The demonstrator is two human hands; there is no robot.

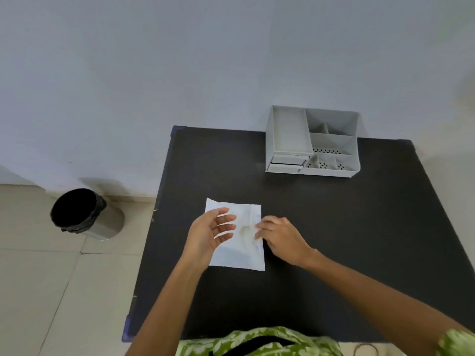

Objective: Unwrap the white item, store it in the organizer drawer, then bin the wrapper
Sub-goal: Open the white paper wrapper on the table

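A white wrapper lies spread flat on the black table, with a white item resting on its middle. My left hand hovers over the wrapper's left part, palm turned right and fingers spread, holding nothing. My right hand is at the wrapper's right edge, its fingertips pinching the edge of the white item or the wrapper; I cannot tell which. The grey organizer stands at the table's far edge, its small drawer at the lower left front.
A steel bin with a black liner stands on the tiled floor left of the table, against the wall. The organizer has several open compartments. The wall runs right behind the table.
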